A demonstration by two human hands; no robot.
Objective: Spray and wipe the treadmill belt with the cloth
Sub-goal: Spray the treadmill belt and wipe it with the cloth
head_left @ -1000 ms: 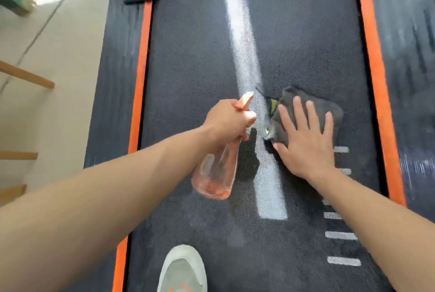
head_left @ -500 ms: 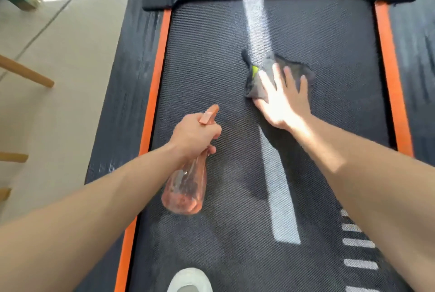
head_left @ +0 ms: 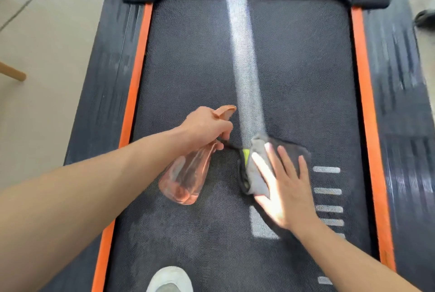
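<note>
On the dark treadmill belt [head_left: 188, 56], the right hand [head_left: 283, 188] lies flat, fingers straight and spread, pressing a gray cloth [head_left: 256, 174] down mid-belt. Just left, the left hand [head_left: 204, 126] grips a pink spray bottle [head_left: 186, 174] by its neck.

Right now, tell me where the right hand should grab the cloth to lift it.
Probably take the cloth by the bunched grey fold at its left edge, pinching from above: that fold stands up off the belt, while the dark part lies flat under the right hand. The left hand holds the spray bottle.
</note>
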